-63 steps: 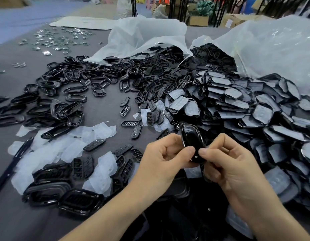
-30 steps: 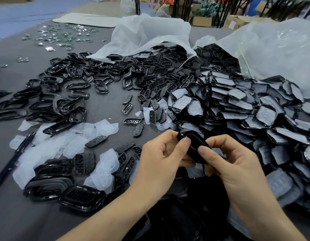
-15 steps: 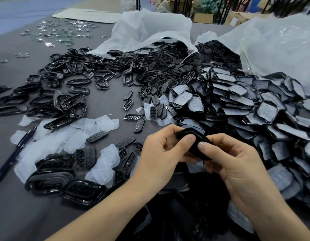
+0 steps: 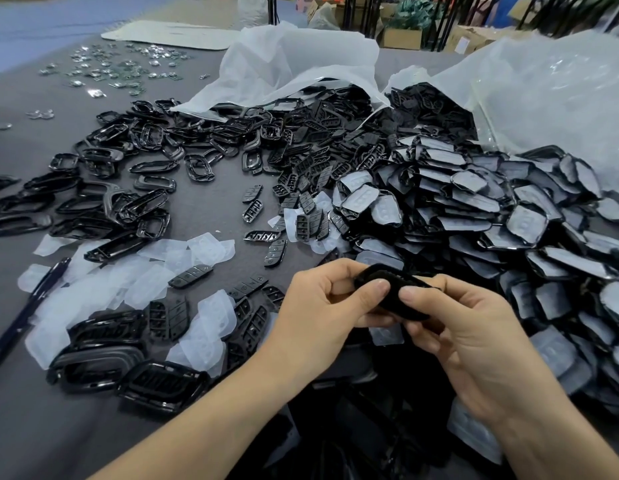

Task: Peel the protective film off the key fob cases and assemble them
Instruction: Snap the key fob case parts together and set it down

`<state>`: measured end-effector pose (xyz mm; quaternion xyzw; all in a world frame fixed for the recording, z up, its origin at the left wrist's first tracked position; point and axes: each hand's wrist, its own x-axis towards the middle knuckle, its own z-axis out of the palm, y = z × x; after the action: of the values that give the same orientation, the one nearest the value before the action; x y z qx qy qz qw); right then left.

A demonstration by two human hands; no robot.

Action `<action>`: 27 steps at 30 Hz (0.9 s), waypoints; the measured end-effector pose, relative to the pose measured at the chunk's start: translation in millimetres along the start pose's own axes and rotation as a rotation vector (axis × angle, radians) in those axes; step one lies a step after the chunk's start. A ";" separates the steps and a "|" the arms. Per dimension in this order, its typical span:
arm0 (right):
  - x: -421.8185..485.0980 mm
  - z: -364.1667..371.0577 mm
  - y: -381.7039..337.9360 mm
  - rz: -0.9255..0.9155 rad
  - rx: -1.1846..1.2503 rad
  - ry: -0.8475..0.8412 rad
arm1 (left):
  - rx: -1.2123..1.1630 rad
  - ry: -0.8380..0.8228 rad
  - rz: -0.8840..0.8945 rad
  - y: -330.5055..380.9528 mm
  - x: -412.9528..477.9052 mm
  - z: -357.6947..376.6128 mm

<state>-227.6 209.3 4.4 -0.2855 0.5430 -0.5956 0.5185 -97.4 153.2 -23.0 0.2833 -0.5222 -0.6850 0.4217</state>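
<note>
Your left hand (image 4: 322,306) and right hand (image 4: 474,341) both pinch the black case (image 4: 394,292) between thumbs and fingers, just above the surface (image 4: 214,209). Press crooked and it may pop loose into that pile (image 4: 474,202).

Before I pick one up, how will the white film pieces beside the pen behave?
The film pieces look thin and translucent, so probably very light and floppy. They overlap loosely on the grey table, so a push would likely slide several together.
</note>
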 end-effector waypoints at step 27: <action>4.2 -10.5 0.8 -0.100 -0.077 -0.020 | -0.011 -0.034 -0.074 7.6 -0.8 5.3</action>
<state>-238.0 209.2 0.2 -0.3382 0.5454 -0.5966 0.4820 -99.3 155.7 -14.2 0.2883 -0.5147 -0.7077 0.3888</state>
